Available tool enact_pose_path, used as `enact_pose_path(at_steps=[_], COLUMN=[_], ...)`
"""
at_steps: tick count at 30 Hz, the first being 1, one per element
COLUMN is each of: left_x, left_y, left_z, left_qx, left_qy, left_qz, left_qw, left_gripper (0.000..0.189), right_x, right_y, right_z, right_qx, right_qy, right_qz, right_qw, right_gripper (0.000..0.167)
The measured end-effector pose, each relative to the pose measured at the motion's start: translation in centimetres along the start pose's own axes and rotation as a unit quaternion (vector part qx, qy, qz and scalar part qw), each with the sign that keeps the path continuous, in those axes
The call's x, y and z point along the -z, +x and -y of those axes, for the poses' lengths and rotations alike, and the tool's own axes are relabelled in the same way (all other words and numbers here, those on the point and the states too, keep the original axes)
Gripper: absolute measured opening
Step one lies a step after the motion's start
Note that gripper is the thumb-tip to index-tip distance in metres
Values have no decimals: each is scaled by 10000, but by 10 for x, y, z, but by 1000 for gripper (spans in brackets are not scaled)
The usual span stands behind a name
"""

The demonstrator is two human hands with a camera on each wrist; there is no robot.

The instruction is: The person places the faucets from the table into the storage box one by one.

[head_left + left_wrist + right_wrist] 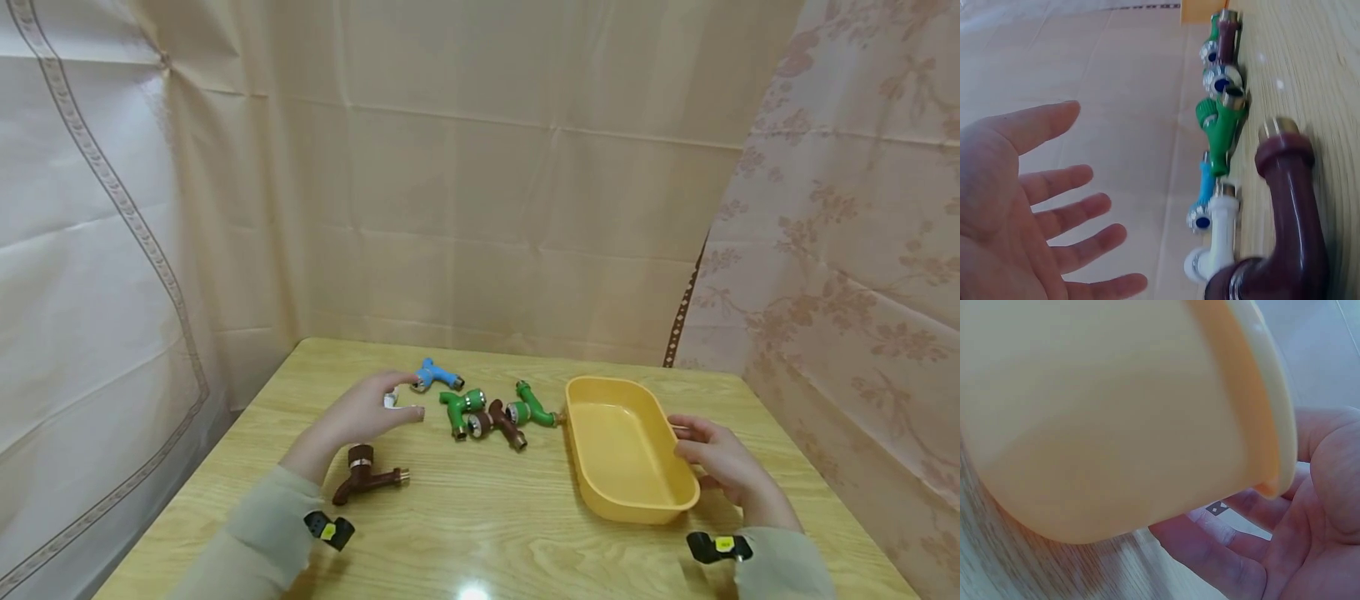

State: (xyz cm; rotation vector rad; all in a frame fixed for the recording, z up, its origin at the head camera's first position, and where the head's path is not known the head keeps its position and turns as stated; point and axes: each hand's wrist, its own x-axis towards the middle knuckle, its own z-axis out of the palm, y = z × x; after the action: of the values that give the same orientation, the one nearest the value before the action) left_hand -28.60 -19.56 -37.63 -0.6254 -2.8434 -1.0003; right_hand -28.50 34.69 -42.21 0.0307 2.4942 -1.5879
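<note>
My left hand (367, 410), thumb and fingers spread, hovers over the left part of the table and holds nothing. Partly hidden behind it lies a white tap (1224, 228). A brown tap (362, 475) rests closer to me, below that hand. Just beyond the fingertips is a blue tap (437, 375). At the table's right, my right hand (723, 458) grips the side of a yellow plastic basin (577, 467), with the thumb at the rim and the fingers along the outer wall. The thumb tip is hidden behind the rim in the right wrist view.
Between the hands lie a green tap (457, 410), a second brown tap (498, 423) and another green tap (534, 408), whose end is close to the basin. Curtains (525, 208) hang behind the wooden table (465, 517) and along both sides.
</note>
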Motion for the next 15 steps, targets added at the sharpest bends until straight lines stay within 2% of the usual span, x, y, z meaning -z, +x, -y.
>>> enact_pose_path(at_steps=[5, 11, 15], left_x=[6, 12, 13], left_y=[-4, -8, -13], left_z=[14, 23, 29], left_qx=[240, 463, 726], left_qy=[22, -11, -49], left_qz=[86, 270, 459], left_qw=[9997, 9986, 9963], left_gripper=[63, 56, 52], right_x=[0, 1, 0], right_y=[0, 1, 1], right_z=[0, 1, 0], right_qx=[11, 69, 82], right_qy=[20, 3, 44], right_qz=[-1, -12, 10], right_qw=[10000, 10000, 10000], right_gripper=[67, 67, 67])
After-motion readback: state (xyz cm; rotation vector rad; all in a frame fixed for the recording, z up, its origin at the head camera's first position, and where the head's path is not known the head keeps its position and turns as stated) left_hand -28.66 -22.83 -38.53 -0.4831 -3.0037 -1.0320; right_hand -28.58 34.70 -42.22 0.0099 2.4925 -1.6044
